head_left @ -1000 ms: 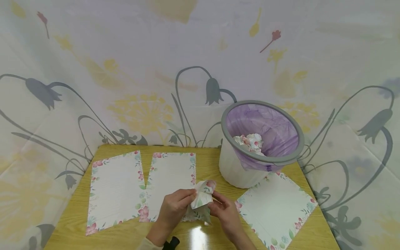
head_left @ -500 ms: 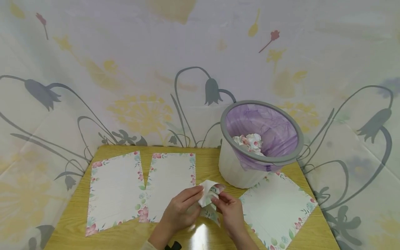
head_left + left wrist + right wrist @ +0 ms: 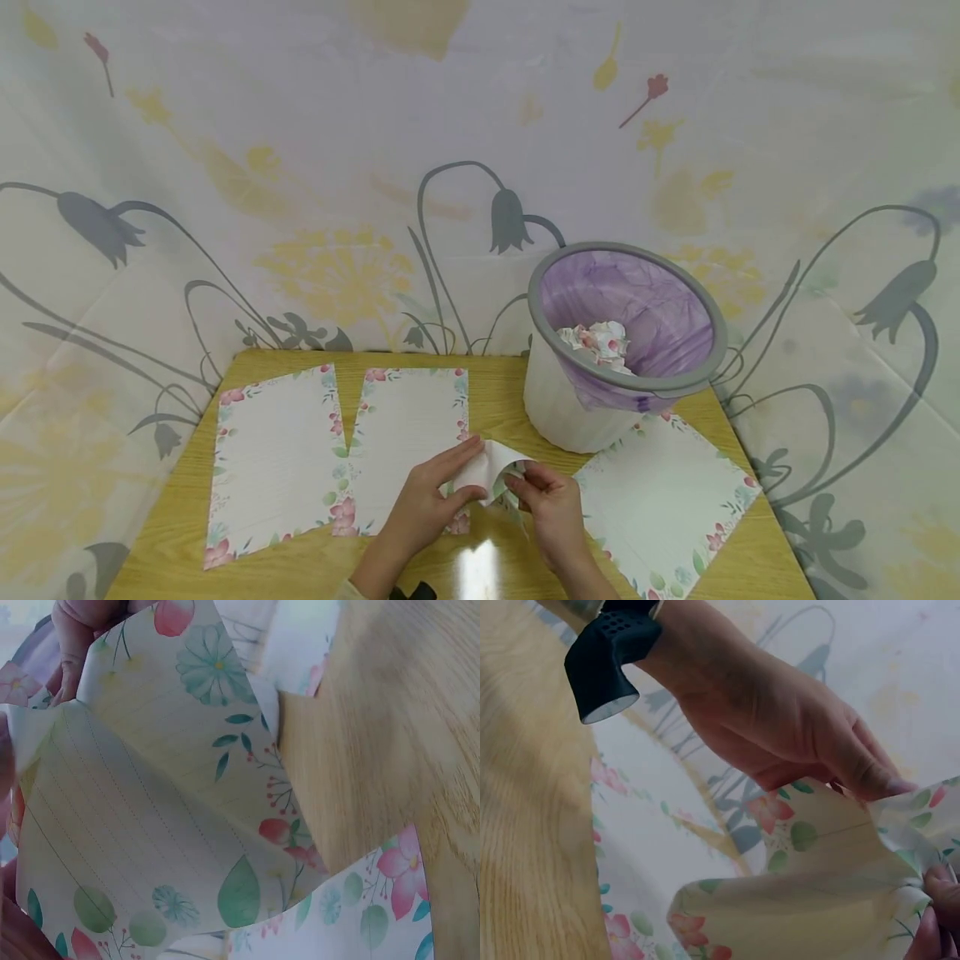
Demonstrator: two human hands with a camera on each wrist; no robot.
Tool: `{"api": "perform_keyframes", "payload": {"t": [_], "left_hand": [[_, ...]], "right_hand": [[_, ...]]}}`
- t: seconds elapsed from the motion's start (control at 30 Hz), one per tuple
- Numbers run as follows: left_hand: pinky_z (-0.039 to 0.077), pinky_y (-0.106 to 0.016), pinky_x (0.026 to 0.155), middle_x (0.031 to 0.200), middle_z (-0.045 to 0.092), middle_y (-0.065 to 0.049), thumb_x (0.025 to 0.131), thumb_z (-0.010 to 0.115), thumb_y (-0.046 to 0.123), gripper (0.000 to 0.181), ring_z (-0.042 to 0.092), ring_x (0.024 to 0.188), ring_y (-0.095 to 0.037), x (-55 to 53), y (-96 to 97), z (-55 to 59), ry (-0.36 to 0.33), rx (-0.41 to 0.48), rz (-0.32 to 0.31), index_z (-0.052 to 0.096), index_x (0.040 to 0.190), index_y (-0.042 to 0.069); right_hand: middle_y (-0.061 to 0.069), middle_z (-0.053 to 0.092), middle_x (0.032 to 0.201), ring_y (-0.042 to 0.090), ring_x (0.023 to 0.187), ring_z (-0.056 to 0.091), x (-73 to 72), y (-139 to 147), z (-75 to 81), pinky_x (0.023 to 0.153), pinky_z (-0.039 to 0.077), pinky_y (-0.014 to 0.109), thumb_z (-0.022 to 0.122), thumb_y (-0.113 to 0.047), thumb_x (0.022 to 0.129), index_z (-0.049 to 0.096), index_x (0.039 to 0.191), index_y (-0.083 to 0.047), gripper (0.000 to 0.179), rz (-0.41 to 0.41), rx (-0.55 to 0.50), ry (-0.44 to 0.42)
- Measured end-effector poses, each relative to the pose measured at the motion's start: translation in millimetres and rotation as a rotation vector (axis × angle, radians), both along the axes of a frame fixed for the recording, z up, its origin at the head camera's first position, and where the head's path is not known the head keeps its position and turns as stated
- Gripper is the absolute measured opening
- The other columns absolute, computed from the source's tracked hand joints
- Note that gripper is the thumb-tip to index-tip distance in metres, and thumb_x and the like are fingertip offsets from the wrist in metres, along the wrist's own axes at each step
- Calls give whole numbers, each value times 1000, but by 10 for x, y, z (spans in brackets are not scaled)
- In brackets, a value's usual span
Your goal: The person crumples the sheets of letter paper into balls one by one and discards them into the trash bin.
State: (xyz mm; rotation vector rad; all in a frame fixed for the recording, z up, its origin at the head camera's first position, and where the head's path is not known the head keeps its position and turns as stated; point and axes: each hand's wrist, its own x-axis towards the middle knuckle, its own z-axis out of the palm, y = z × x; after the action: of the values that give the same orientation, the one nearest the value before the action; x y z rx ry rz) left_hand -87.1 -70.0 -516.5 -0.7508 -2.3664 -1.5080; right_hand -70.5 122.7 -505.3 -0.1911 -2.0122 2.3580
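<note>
Between my hands is a floral-bordered sheet of paper (image 3: 480,475), bent and creased, its lined inner side facing the left wrist camera (image 3: 135,795). My left hand (image 3: 429,504) holds its left part, thumb below and fingers above; in the right wrist view that hand (image 3: 780,716) has its thumb along the paper's edge. On the other side, my right hand (image 3: 553,508) pinches the sheet between thumb and fingers, and the paper gathers into folds there in the right wrist view. Both hands are above the table, in front of the bin.
A white bin (image 3: 562,408) with grey rim and purple liner stands at back right, crumpled paper (image 3: 600,343) inside. Floral sheets lie at left (image 3: 273,467), in the middle (image 3: 408,442) and at right (image 3: 667,500) on the wooden table (image 3: 172,533). Behind hangs a patterned curtain (image 3: 337,125).
The held paper has turned, its white back now showing more. My left hand's thumb and fingers have spread apart on it. The right hand moved slightly right, still pinching.
</note>
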Motion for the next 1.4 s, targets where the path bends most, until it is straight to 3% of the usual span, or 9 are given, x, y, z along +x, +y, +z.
{"api": "perform_keyframes", "payload": {"t": [0.07, 0.17, 0.4, 0.53, 0.67, 0.77, 0.97, 1.13, 1.4], "left_hand": [[50, -38, 98, 139, 59, 1, 83, 79, 29, 60, 57, 125, -22, 6, -3, 0, -57, -25, 17, 61, 139, 14], [54, -37, 93, 134, 62, 5, 81, 80, 30, 60, 60, 121, -20, 1, -3, -9, -65, -31, 48, 62, 137, 17], [59, -34, 79, 117, 69, 0, 78, 83, 8, 56, 67, 103, -21, -57, 11, -38, 101, 23, 61, 67, 131, 13], [58, -32, 79, 111, 68, 1, 72, 84, -4, 58, 68, 99, -20, -72, 10, -26, 168, 17, 101, 70, 126, 12], [57, -26, 79, 106, 69, 2, 68, 86, -9, 59, 68, 96, -19, -80, 4, -20, 228, 8, 150, 74, 121, 12], [56, -23, 76, 102, 69, 2, 66, 87, -7, 55, 67, 92, -17, -89, -4, -34, 303, -32, 177, 76, 116, 12], [56, -25, 72, 95, 70, 0, 69, 85, 2, 36, 66, 85, -17, -89, -17, -60, 413, -136, 229, 80, 103, 13], [56, -21, 77, 97, 70, 1, 74, 80, -2, 31, 66, 87, -17, -59, -4, -64, 386, -97, 179, 81, 101, 14], [55, -17, 77, 95, 71, -3, 74, 76, -14, 30, 67, 85, -18, -68, 21, -86, 357, 86, 62, 80, 96, 6]], "right_hand": [[-2, 70, 78, 6, 67, 64, 4, -7, -5, 56, 52, 17, 73, 11, 81, 66, 95, 17, 16, 3, -26, -11], [2, 71, 79, 8, 70, 66, 7, -14, -22, 58, 55, 19, 72, 11, 82, 64, 96, 20, 18, 29, -59, -31], [3, 74, 97, 10, 81, 66, 5, -5, -62, 64, 55, 20, 68, 6, 89, 68, 114, 10, 26, 106, -83, -38], [-1, 73, 103, 9, 84, 64, 11, 27, -66, 67, 53, 21, 62, 3, 93, 72, 115, 0, 25, 202, -162, 33], [0, 69, 115, 11, 97, 64, 14, 59, -36, 76, 54, 25, 46, -3, 101, 64, 126, 5, 31, 315, -240, 120], [5, 65, 125, 15, 110, 62, 6, 60, -8, 85, 53, 28, 44, -5, 102, 54, 132, 12, 36, 343, -176, 130], [20, 54, 139, 29, 129, 50, -25, 29, -21, 98, 49, 30, 66, -3, 94, 51, 138, 6, 47, 364, 27, 77], [25, 49, 142, 38, 134, 43, -37, 37, -85, 99, 46, 26, 66, -2, 94, 48, 141, 6, 51, 405, 69, 69], [22, 42, 150, 37, 143, 30, -88, 127, -170, 109, 26, 14, 63, -6, 97, 42, 147, 4, 54, 536, 107, 114]]}}
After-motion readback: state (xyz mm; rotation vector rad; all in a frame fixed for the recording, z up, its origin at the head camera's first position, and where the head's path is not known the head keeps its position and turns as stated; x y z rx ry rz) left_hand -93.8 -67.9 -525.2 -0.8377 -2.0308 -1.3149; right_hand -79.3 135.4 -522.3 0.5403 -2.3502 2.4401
